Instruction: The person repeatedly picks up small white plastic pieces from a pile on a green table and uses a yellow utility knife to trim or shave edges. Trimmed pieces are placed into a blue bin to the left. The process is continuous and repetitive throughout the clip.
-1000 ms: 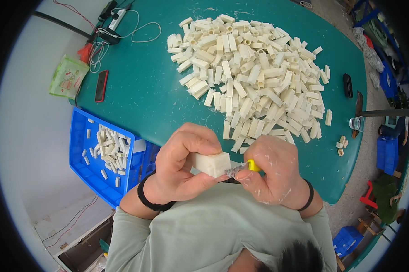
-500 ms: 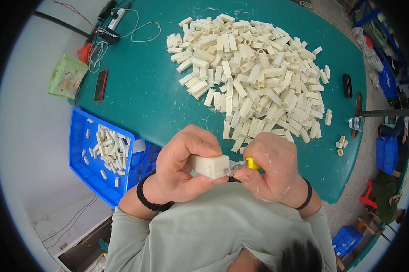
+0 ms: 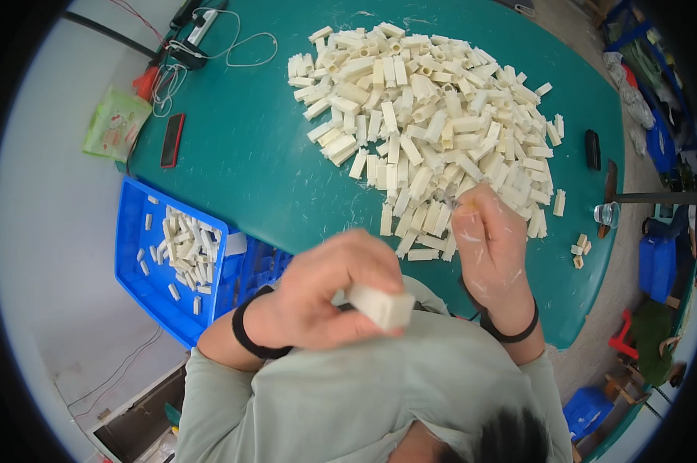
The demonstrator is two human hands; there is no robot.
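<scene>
My left hand [image 3: 318, 297] is closed around a cream-white rectangular plastic block [image 3: 381, 305], held close to my chest above the table's near edge. My right hand [image 3: 489, 245] is stretched forward, palm down, and its fingertips rest on the near edge of a big pile of the same white blocks [image 3: 433, 123] spread over the green table [image 3: 248, 154]. The fingers curl down into the pile, and what is under them is hidden. The yellow-tipped tool seen earlier is out of sight.
A blue crate [image 3: 152, 289] holding several white blocks stands at my left, off the table's edge. A black phone [image 3: 171, 140], a green packet [image 3: 116, 123] and a power strip with cables [image 3: 202, 19] lie far left. A black object [image 3: 592, 149] and a small jar [image 3: 605, 214] sit at the right.
My right hand left the block it was working on beside my left hand and reached forward to the pile. My left hand stayed near my chest with the block.
</scene>
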